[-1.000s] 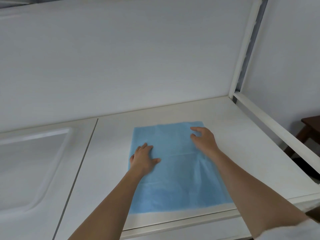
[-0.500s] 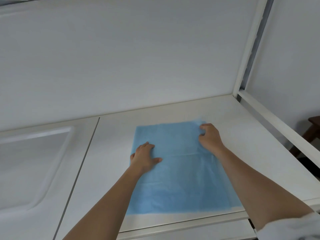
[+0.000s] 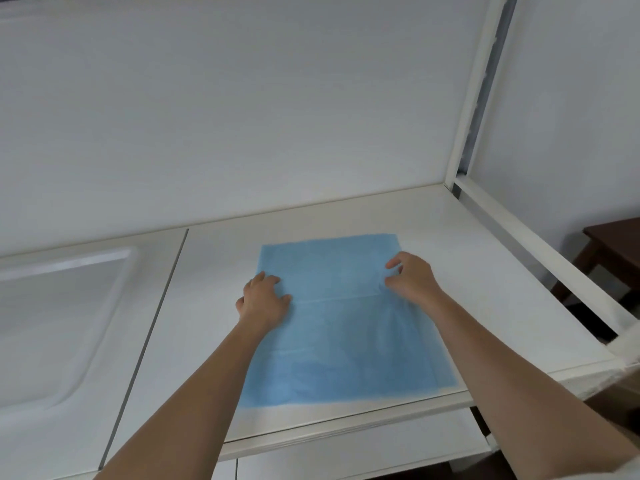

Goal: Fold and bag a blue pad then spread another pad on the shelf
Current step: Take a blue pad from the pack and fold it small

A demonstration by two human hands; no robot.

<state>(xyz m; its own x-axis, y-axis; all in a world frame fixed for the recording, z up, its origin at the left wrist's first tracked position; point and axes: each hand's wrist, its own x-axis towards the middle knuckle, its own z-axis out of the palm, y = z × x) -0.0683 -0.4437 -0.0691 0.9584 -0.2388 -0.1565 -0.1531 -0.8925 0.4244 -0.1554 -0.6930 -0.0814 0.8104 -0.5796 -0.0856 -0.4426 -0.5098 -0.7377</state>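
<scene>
We see the pad (image 3: 346,327) spread flat on the shelf (image 3: 485,258), centre frame; left hand (image 3: 265,301) presses its left edge, fingers loosely flat; right hand (image 3: 410,277) pinches the fabric. We judge this smoothing; next, tug creases outward.

Pad: I see the flat blue paper pad (image 3: 346,341) lying on the white shelf (image 3: 485,271), reaching near its front edge.
Hands: left hand (image 3: 264,301) on pad's left edge; right hand (image 3: 412,278) on its far right part.
Left: moulded white recessed tray (image 3: 59,317).
Right: dark wooden table (image 3: 613,244), beyond shelf frame.
</scene>
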